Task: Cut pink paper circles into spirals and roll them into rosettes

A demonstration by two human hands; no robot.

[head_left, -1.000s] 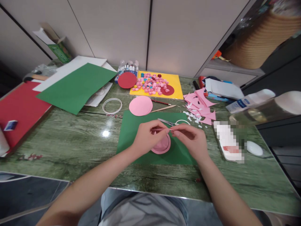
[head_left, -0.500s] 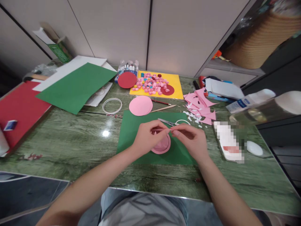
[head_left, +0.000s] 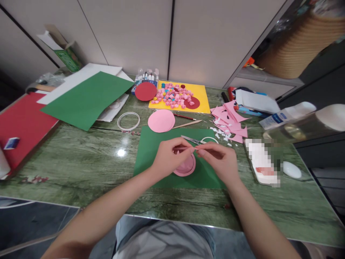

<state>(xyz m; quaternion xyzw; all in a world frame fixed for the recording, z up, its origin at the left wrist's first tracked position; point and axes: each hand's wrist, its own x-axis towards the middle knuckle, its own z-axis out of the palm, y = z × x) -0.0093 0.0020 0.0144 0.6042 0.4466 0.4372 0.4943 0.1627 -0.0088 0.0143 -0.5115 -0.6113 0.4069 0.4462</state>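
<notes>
My left hand (head_left: 171, 155) pinches a thin pink paper strip (head_left: 182, 148) between thumb and fingers. Close beside it, my right hand (head_left: 219, 157) is closed at the strip's right end, thumb and forefinger together. Both hands hover over a green paper sheet (head_left: 156, 181). Below them on that sheet rests a pink paper disc (head_left: 185, 168) with a cut ring or spiral line in it, partly covered by my left hand. Scissors (head_left: 191, 139) with white handles lie just beyond my fingertips, and my right hand hides part of them.
Pink paper circles (head_left: 161, 121), a wooden stick (head_left: 188, 124) and a roll of tape (head_left: 128, 121) lie farther back. Yellow paper (head_left: 204, 97) bears many small pink balls (head_left: 176, 95). Pink scraps (head_left: 229, 118) sit at right, near a phone (head_left: 262, 163) and a white mouse (head_left: 291, 169).
</notes>
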